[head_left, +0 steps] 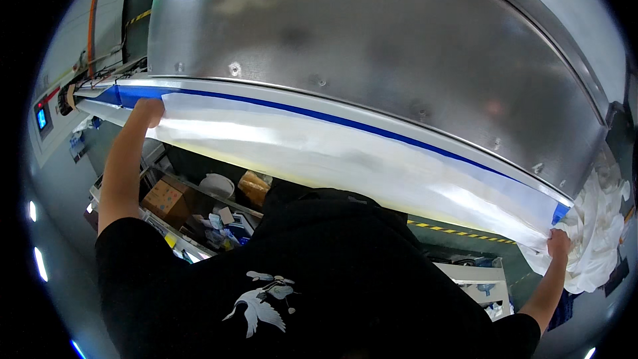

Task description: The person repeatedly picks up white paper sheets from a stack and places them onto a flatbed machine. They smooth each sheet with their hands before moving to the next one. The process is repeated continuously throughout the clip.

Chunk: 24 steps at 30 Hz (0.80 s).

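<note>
A long, pale white sheet (345, 153), thin and slightly shiny, is stretched between my two hands along the front of a machine. My left hand (153, 112) is closed on its left end, beside a blue strip (279, 105) that runs along the machine's edge. Far to the right, my right hand (559, 243) grips the sheet's other end, with its fingers wrapped in. Just beyond that hand hangs a crumpled mass of white material (593, 236). Both arms are spread wide, and the sheet's lower edge looks yellowish.
A large metal panel (372, 40) rises behind the sheet. At the far left is a control box with a lit screen (42, 118). Below stand a cardboard box (169, 201), a white bowl-like container (217, 186) and a white shelf (475, 274). Yellow-black tape (458, 233) marks the floor.
</note>
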Tool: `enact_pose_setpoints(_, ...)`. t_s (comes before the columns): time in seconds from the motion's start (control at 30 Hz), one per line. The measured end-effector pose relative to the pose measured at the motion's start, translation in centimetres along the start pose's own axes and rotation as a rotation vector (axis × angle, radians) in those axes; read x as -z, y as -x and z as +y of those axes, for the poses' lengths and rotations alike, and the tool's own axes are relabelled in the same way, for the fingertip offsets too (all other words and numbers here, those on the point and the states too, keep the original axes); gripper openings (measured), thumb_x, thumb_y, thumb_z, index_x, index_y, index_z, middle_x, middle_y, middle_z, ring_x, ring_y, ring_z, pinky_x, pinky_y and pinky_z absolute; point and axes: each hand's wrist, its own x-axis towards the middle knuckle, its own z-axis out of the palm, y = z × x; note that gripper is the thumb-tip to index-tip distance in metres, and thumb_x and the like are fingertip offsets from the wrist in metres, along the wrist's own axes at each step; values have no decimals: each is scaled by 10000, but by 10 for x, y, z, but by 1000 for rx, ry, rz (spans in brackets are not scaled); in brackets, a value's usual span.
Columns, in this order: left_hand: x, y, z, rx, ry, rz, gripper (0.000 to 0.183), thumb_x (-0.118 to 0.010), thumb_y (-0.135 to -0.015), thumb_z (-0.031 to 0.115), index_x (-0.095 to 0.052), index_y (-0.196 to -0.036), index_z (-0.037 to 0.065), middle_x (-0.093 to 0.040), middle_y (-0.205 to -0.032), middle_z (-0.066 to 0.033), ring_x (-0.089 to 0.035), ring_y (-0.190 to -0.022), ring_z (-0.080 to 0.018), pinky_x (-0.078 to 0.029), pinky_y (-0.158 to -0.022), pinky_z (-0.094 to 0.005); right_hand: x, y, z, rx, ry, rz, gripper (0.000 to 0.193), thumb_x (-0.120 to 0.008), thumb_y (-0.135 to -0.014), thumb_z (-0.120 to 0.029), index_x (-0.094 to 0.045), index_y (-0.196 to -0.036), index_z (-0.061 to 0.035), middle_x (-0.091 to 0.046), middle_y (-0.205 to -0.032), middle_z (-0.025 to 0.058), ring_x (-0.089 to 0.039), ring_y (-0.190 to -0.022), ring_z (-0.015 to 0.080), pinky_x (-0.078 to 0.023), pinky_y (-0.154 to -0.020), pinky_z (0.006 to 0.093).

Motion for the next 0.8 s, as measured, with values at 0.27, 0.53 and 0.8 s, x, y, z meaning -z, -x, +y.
enact_pose_setpoints(0.27, -12, -40, 24, 362, 230, 189, 172, -592, -790, 175, -706, -908, 122, -676, -996, -110, -638, -944, -278, -490, -774, -424, -45, 14, 14, -142, 36, -84, 231, -475, -819, -125, -662, -950, -85, -646, -985, 118, -594, -981, 297, -452, -854, 444)
enact_pose_setpoints(0.53, -33, -20, -21, 609, 651, 586, 306, -536, -829, 149, -591, -1111, 46, -636, -1050, -178, -616, -960, -345, -496, -809, -436, -25, -19, -31, 157, -166, 33, 251, -573, -714, -162, -635, -918, -30, -632, -936, 188, -594, -923, 356, -470, -799, 439)
enact_pose_setpoints(0.8, 25, -2, 70, 377, 766, 696, 321, -490, -878, 239, -590, -1148, 97, -644, -1027, -140, -610, -936, -322, -486, -810, -420, 75, 2, -136, 142, -535, -179, 517, -700, -609, -200, -579, -1077, -16, -634, -1019, 205, -601, -959, 347, -472, -833, 389)
